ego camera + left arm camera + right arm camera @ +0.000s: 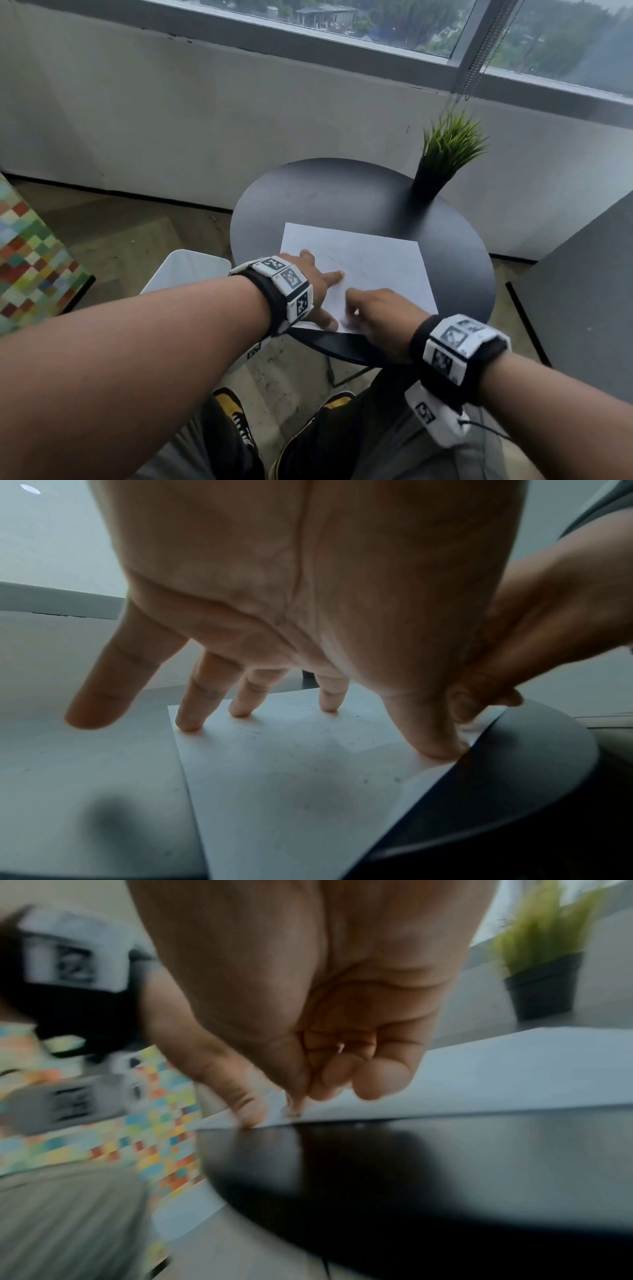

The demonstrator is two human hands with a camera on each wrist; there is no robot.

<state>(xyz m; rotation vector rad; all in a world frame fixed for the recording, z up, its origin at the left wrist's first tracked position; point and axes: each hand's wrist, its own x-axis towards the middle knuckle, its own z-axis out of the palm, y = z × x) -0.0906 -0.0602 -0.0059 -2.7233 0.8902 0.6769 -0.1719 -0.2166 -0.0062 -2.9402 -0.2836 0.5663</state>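
A white sheet of paper (pixel 376 267) lies flat on a round black table (pixel 325 192), its near corner reaching the table's front rim. My left hand (pixel 318 287) is spread on the sheet's left part, with straight fingertips (pixel 192 718) and the thumb pressing it down (pixel 291 777). My right hand (pixel 380 315) sits at the sheet's near edge, just right of the left thumb. In the blurred right wrist view its thumb and forefinger tips (pixel 253 1118) meet on that edge of the sheet (pixel 514 1069), and the other fingers curl into the palm.
A green grass plant in a black pot (pixel 435 171) stands at the table's back right. A white bin (pixel 185 270) stands left of the table, a grey cabinet (pixel 582 291) to the right, and a chequered cushion (pixel 30 253) at far left. Wall and window lie behind.
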